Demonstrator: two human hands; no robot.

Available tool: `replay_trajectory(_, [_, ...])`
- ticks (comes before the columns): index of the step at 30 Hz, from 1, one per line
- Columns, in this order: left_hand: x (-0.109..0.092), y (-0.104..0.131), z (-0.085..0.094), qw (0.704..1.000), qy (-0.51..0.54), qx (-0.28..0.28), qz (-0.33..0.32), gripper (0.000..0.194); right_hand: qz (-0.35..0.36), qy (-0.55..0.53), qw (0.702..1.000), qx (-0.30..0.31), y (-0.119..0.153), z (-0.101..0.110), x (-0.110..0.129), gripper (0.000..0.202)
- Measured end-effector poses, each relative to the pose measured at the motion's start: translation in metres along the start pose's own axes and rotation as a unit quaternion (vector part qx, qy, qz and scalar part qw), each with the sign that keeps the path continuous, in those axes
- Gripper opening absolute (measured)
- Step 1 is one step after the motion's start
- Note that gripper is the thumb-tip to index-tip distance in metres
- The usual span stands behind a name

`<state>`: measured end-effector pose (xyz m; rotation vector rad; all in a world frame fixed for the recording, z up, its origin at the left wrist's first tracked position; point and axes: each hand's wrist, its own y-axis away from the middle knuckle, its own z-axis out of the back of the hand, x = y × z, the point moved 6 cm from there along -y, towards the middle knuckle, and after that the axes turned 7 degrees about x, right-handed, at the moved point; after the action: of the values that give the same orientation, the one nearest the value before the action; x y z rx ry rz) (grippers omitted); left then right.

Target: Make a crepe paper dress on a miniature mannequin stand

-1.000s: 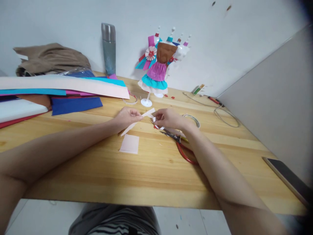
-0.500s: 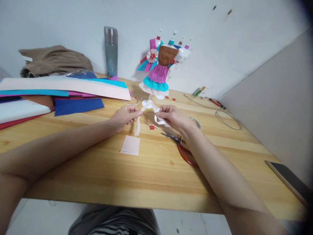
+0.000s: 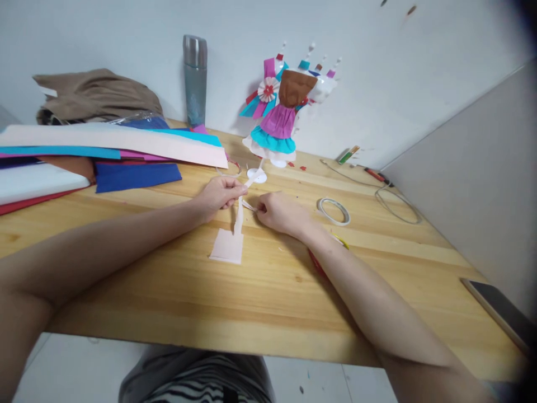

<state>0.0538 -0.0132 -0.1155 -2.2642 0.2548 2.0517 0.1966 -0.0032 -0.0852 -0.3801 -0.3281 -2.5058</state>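
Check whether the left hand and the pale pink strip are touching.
Touching. The head view shows the left hand pinching the pale pink strip, which shows above the grip and hangs below it.

Pale wall behind wooden table; grey panel right; white tiled floor below.

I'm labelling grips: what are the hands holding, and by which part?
Left hand pinches a pale strip partway along; right hand holds a narrow pale piece, which part is unclear.
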Motion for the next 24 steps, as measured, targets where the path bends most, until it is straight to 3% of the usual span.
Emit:
replay_trajectory(2, [0.0, 0.0, 0.001, 1.0, 0.006, -0.003, 0.002, 0.024, -0.011, -0.083, 0.996, 0.025, -0.001, 0.0, -0.005, 0.017])
replay_trajectory(4, [0.0, -0.001, 0.002, 1.0, 0.017, -0.007, 0.003, 0.026, -0.039, -0.221, 0.974, 0.03, -0.001, 0.005, -0.019, 0.018])
replay_trajectory(10, [0.0, -0.001, 0.002, 1.0, 0.021, 0.009, 0.0, 0.024, -0.072, -0.446, 0.89, -0.062, -0.001, 0.039, -0.068, 0.022])
replay_trajectory(13, [0.0, -0.001, 0.002, 1.0, 0.022, 0.008, -0.008, 0.021, -0.066, -0.486, 0.868, -0.078, 0.0, 0.046, -0.073, 0.023])
replay_trajectory(16, [-0.001, -0.001, 0.002, 0.999, 0.024, 0.011, -0.026, 0.02, -0.057, -0.49, 0.866, -0.086, 0.004, 0.05, -0.068, 0.022])
replay_trajectory(19, [-0.001, -0.001, 0.0, 0.998, 0.012, 0.037, -0.044, 0.025, -0.039, -0.493, 0.86, -0.121, 0.016, 0.067, -0.063, 0.028])
replay_trajectory(22, [0.0, -0.002, 0.002, 0.997, 0.003, 0.051, -0.051, 0.027, -0.021, -0.495, 0.845, -0.199, 0.047, 0.102, -0.067, 0.033])
replay_trajectory(24, [0.001, -0.003, 0.005, 0.998, 0.004, 0.045, -0.048, 0.027, -0.005, -0.493, 0.832, -0.253, 0.086, 0.123, -0.075, 0.037])
